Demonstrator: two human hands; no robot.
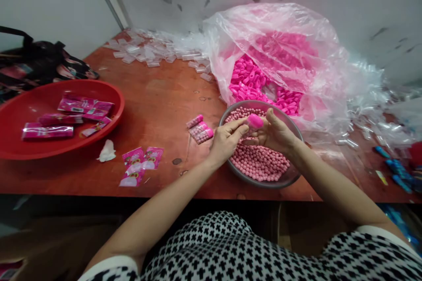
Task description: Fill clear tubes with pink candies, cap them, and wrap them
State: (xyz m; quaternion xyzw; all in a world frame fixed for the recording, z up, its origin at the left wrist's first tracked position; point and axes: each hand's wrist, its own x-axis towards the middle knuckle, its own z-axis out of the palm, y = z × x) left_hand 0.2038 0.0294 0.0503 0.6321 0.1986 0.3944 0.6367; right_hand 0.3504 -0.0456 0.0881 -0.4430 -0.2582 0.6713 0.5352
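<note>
My left hand (227,142) pinches a small clear plastic container with a bright pink cap (255,121), above a grey bowl (296,134). My right hand (277,134) is open beside the cap, thumb raised and fingers stretched out below it; whether its palm touches the cap I cannot tell. Round pink beads (260,162) fill much of the bowl under both hands. Left of the bowl, several clear containers of beads with pink caps (200,129) lie on the table.
Behind the bowl, a translucent plastic bag (329,74) holds many pink caps (247,81). Clear empty containers (148,48) are heaped along the wall. At left stand a red basin (20,151) with pink packets and some printed cards (141,164). Blue items (398,171) lie far right.
</note>
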